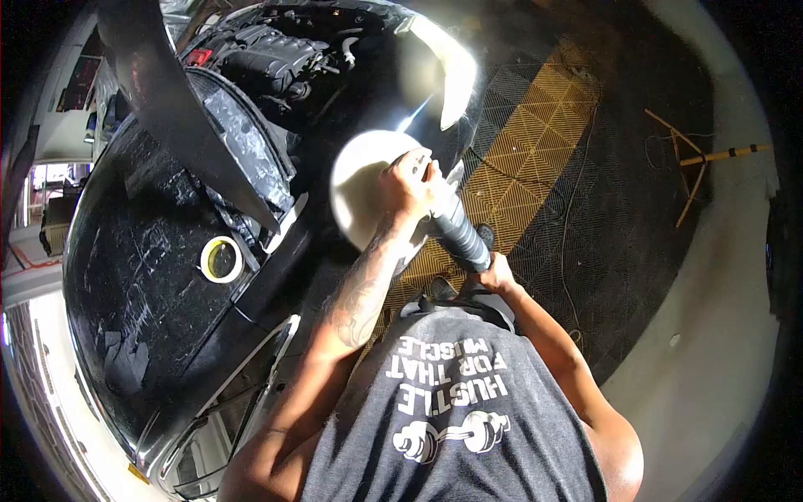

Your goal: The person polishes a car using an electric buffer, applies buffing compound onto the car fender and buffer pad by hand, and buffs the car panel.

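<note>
My left hand point(410, 180) is closed over the front end of a dark, thick-bodied power tool that looks like a polisher point(458, 230). My right hand point(498, 274) grips its rear end, close to my waist. Beside and beneath my left hand is a bright white round disc point(355, 197), which looks like the tool's pad; glare hides its detail. The tool is held at the side of a glossy black car point(314, 167), near its lit headlight area point(452, 71). Whether the disc touches the paint, I cannot tell.
An engine bay point(276, 54) lies uncovered at the upper left, with a raised black panel point(180, 109) across it. A yellow tape roll point(206, 261) rests on a smeared black surface. Cords cross the black and yellow floor tiles point(531, 138). A yellow stand point(701, 159) is at right.
</note>
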The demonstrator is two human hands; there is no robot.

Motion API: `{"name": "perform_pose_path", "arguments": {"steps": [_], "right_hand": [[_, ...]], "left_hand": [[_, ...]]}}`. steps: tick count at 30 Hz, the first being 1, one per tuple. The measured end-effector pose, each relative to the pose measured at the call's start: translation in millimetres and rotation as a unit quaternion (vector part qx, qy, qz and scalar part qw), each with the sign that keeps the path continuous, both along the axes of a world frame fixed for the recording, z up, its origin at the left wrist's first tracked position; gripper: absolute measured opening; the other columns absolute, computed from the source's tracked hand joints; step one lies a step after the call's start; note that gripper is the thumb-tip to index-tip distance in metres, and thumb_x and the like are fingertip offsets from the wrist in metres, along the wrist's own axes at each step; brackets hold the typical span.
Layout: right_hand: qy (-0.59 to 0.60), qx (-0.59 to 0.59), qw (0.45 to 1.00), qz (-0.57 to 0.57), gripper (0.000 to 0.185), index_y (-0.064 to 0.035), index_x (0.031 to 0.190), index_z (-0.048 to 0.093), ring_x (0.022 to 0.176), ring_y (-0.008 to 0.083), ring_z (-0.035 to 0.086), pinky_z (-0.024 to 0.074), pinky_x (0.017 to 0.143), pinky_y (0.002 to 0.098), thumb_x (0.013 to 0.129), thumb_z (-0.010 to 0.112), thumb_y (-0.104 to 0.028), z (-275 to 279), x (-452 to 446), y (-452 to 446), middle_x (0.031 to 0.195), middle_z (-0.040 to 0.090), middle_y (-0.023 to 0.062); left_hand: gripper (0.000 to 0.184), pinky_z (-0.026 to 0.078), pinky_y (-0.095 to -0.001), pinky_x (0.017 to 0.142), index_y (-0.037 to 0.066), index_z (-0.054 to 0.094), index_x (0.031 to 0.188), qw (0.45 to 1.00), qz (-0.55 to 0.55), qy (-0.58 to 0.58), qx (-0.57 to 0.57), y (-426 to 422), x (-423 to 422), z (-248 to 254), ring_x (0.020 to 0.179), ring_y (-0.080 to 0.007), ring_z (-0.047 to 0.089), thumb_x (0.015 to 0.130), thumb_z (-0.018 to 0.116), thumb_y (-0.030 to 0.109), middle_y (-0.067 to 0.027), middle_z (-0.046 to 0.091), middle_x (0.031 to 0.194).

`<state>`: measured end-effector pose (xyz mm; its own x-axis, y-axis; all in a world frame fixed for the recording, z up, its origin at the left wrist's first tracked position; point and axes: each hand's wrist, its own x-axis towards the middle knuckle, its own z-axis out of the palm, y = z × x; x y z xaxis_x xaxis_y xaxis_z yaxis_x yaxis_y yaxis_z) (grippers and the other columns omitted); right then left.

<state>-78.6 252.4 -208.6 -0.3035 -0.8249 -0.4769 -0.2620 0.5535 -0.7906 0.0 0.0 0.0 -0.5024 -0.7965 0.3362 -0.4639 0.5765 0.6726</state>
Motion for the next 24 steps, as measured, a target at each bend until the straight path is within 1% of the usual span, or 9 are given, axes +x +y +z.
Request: {"name": "perform_pose_path", "arguments": {"steps": [1,2,3,5,14,15,17,22,24], "right_hand": [[-0.007,-0.019,1.0,-0.013,0.047,0.001,0.101,0.066,0.076,0.0235,0.07,0.0536,0.07,0.0392,0.068,0.076,-0.031,-8,3,1,0.08,0.071,0.0177],[0.01,-0.092,0.996,-0.01,0.043,0.001,0.096,0.067,0.075,0.0263,0.071,0.0538,0.07,0.0404,0.067,0.077,-0.03,13,6,-4,0.079,0.071,0.0177],[-0.055,-0.067,0.996,-0.028,0.042,0.0016,0.086,0.071,0.079,0.034,0.072,0.0546,0.072,0.0419,0.064,0.078,-0.033,23,7,13,0.081,0.071,0.022],[-0.022,-0.084,0.996,0.013,0.041,0.0018,0.082,0.071,0.077,0.0349,0.072,0.0543,0.07,0.0424,0.063,0.078,-0.034,32,1,6,0.078,0.07,0.0223],[-0.083,-0.042,0.993,-0.066,0.037,0.005,0.082,0.069,0.076,0.0362,0.071,0.0537,0.067,0.043,0.066,0.074,-0.029,20,-35,-17,0.079,0.07,0.025],[-0.008,0.015,0.997,-0.077,0.039,0.0047,0.083,0.069,0.074,0.0339,0.071,0.0534,0.068,0.0417,0.066,0.075,-0.03,-23,-32,-16,0.076,0.07,0.0227],[-0.083,0.032,0.992,-0.093,0.042,0.0044,0.084,0.069,0.074,0.0319,0.071,0.0531,0.068,0.0418,0.065,0.077,-0.032,15,-45,-30,0.076,0.07,0.0215],[-0.092,-0.009,0.991,-0.095,0.046,0.0037,0.087,0.07,0.078,0.0293,0.072,0.0536,0.072,0.04,0.063,0.077,-0.035,2,-38,-32,0.08,0.071,0.0206],[-0.097,-0.013,0.992,-0.081,0.046,0.0038,0.087,0.07,0.079,0.029,0.072,0.0536,0.072,0.0402,0.063,0.076,-0.035,-2,-25,-30,0.081,0.071,0.0209]], "left_hand": [[0.019,0.055,-0.0386,0.069,0.001,0.07,0.092,1.0,-0.007,0.016,-0.011,2,8,0,0.078,-0.0301,0.072,0.078,0.073,0.013,-0.0205,0.071,0.088],[0.021,0.056,-0.0373,0.071,-0.002,0.069,0.094,0.999,-0.001,0.032,0.035,8,20,6,0.08,-0.031,0.071,0.078,0.072,0.01,-0.0207,0.071,0.089],[0.024,0.056,-0.0372,0.074,-0.005,0.068,0.098,0.999,0.022,0.028,0.038,24,25,1,0.084,-0.0323,0.071,0.078,0.072,0.009,-0.0209,0.071,0.092],[0.027,0.057,-0.0374,0.077,-0.006,0.068,0.1,0.999,0.011,0.028,-0.011,27,38,-1,0.087,-0.0336,0.071,0.079,0.072,0.01,-0.0208,0.071,0.094],[0.018,0.055,-0.0369,0.069,-0.003,0.068,0.092,0.998,-0.051,0.012,0.028,-15,-64,-27,0.077,-0.0305,0.071,0.08,0.071,0.01,-0.0178,0.071,0.085],[0.018,0.055,-0.0367,0.068,-0.003,0.069,0.092,0.998,-0.06,0.021,0.026,-19,-76,-27,0.076,-0.0303,0.071,0.08,0.072,0.01,-0.0177,0.071,0.084],[0.018,0.055,-0.0368,0.066,-0.003,0.068,0.09,0.992,-0.086,0.033,0.084,-24,-99,-16,0.074,-0.0301,0.071,0.079,0.073,0.01,-0.0174,0.071,0.082],[0.015,0.054,-0.0364,0.065,-0.003,0.068,0.088,0.991,-0.107,0.024,0.082,-34,-102,-27,0.07,-0.0302,0.069,0.077,0.071,0.007,-0.0169,0.07,0.079],[0.014,0.055,-0.0362,0.065,-0.002,0.068,0.087,0.994,-0.098,0.034,0.014,-24,-85,-18,0.071,-0.0294,0.069,0.077,0.071,0.007,-0.0165,0.07,0.08]]}}
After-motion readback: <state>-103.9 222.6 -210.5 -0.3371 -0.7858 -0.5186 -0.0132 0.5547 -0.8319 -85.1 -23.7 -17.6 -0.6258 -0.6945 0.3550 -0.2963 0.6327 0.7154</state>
